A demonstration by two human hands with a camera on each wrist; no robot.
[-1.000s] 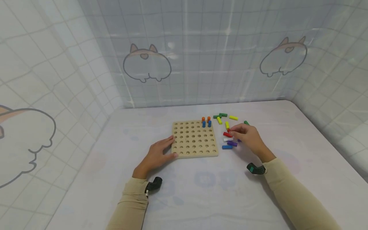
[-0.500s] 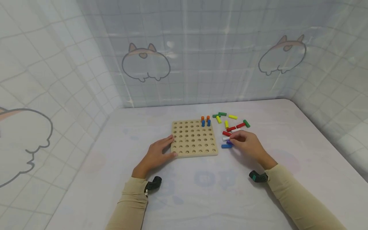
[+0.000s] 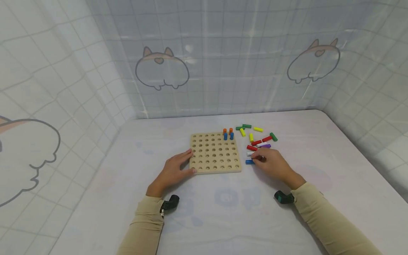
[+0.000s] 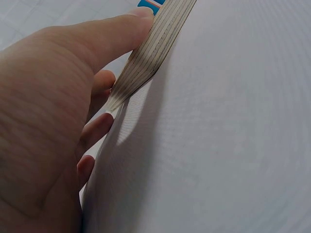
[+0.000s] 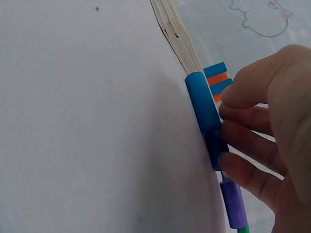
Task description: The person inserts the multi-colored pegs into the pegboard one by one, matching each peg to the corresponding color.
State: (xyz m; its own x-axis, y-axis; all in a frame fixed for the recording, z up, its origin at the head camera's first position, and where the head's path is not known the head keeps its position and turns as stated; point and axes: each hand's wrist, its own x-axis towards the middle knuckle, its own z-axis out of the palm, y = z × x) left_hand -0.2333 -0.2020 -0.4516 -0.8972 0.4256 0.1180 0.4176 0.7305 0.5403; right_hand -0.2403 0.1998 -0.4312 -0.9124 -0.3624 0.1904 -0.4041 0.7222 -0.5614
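A pale wooden pegboard lies on the table, its holes in rows. Two orange pegs and two blue pegs stand upright at its far right corner. My left hand rests against the board's left side, thumb at the near corner and fingers along the edge. Right of the board, my right hand is low over loose pegs, its fingers loosely bent. A blue peg and a darker peg lie by the right fingertips, a purple peg below them. Contact with the darker peg is unclear.
Loose green pegs, yellow pegs, red pegs and a white peg lie right of the board. Patterned curtains enclose the white-covered table at the back and sides.
My right hand has come from the red pegs toward the near end of the loose pegs. A purple peg now shows beside a white one. My left hand stays on the board.
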